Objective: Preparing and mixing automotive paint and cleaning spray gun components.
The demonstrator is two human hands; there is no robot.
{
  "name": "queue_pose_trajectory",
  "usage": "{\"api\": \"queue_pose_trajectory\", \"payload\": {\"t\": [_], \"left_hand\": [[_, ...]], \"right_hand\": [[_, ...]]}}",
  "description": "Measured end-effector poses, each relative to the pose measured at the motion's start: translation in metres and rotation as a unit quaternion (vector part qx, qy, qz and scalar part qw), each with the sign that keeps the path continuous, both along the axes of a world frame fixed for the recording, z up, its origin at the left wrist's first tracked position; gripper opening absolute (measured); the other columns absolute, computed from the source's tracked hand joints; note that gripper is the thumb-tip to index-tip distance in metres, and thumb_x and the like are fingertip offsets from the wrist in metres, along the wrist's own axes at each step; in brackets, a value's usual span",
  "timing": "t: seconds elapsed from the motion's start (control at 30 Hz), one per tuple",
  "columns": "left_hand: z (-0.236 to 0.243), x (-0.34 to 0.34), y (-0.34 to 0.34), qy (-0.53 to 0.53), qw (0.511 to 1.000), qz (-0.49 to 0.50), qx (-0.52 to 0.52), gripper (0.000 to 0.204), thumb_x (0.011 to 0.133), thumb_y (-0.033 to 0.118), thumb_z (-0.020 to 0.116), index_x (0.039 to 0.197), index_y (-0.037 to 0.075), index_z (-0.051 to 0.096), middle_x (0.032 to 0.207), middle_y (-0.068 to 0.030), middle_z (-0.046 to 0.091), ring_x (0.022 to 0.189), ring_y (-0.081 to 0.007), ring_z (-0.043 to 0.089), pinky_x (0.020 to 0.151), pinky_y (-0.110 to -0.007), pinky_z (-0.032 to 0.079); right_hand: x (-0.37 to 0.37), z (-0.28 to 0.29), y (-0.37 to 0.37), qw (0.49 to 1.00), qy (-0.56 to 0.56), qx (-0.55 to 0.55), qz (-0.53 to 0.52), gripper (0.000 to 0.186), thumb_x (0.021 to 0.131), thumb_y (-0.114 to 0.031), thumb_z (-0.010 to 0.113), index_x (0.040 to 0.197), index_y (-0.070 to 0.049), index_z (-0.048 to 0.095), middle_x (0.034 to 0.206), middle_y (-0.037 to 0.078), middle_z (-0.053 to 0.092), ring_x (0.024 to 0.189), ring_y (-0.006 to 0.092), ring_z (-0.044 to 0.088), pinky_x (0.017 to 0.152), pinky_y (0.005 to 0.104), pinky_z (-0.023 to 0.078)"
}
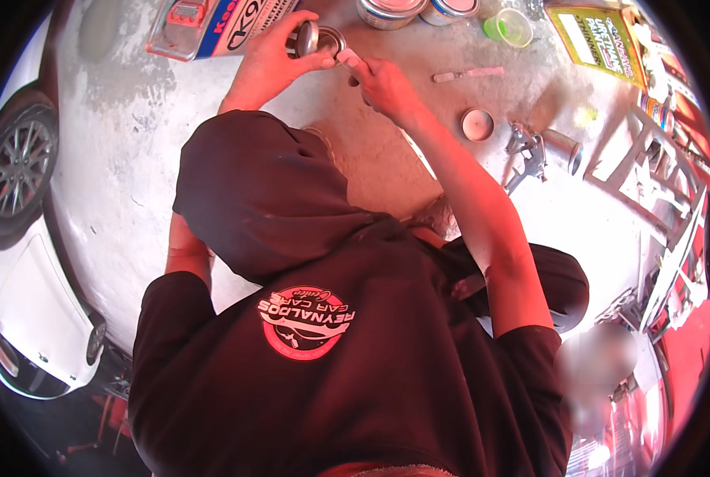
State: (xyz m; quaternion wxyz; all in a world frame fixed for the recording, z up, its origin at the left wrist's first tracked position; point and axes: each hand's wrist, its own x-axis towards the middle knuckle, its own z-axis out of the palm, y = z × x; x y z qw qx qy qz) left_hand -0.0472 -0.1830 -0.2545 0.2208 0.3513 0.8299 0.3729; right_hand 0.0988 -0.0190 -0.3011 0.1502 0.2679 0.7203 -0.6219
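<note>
My left hand (271, 65) curls its thumb and fingers around a small open metal tin (335, 40). A round silver lid (307, 38) sits against the tin's side, within the same grip. My right hand (385, 86) is closed, its fingertips meeting at the tin's near right rim. Whatever those fingers pinch, if anything, is too small to tell. Just beyond my left hand lies a rectangular can (239, 30) with a blue, white and red label. On the floor to the right of my right hand is a flat pinkish stick (468, 74).
Two round paint cans (390, 11) stand at the far edge, beside a clear cup of green liquid (508, 29). A yellow-green thinner can (597, 44), a shallow round lid (477, 125), a spray gun (527, 151) and a metal frame (645, 167) occupy the right. A white car (33, 302) is left.
</note>
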Motion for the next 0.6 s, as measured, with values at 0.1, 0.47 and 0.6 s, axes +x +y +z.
{"api": "queue_pose_trajectory", "payload": {"t": [0.1,0.47,0.6], "left_hand": [[-0.008,-0.006,-0.019,-0.211,0.967,0.104,0.098,0.06,0.09,0.022,0.081,0.142,0.01,0.054,0.127,-0.0097,0.066,0.117,-0.0206,0.064,0.102,-0.038,0.053],[-0.099,0.037,-0.093,-0.581,0.672,0.384,0.252,0.06,0.104,0.055,0.053,0.129,0.0,0.061,0.104,-0.0152,0.072,0.086,-0.0284,0.073,0.073,-0.037,0.06],[-0.108,0.034,-0.087,-0.547,0.678,0.478,0.115,0.058,0.106,0.053,0.051,0.129,0.001,0.062,0.114,-0.0145,0.072,0.094,-0.0314,0.072,0.078,-0.041,0.059]], "right_hand": [[0.001,-0.005,-0.004,0.999,0.02,-0.029,-0.011,0.061,0.105,-0.055,0.051,0.09,0.002,0.068,0.066,0.006,0.057,0.055,0.0145,0.055,0.055,0.0332,0.046],[0.02,-0.013,0.021,0.998,-0.043,-0.031,-0.046,0.06,0.105,-0.055,0.052,0.092,0.002,0.066,0.057,0.001,0.05,0.047,0.0095,0.047,0.047,0.0275,0.038],[0.028,-0.018,0.026,0.998,-0.05,-0.001,-0.037,0.059,0.107,-0.052,0.05,0.095,0.003,0.067,0.057,0.001,0.051,0.048,0.0098,0.049,0.048,0.0276,0.039]]}}
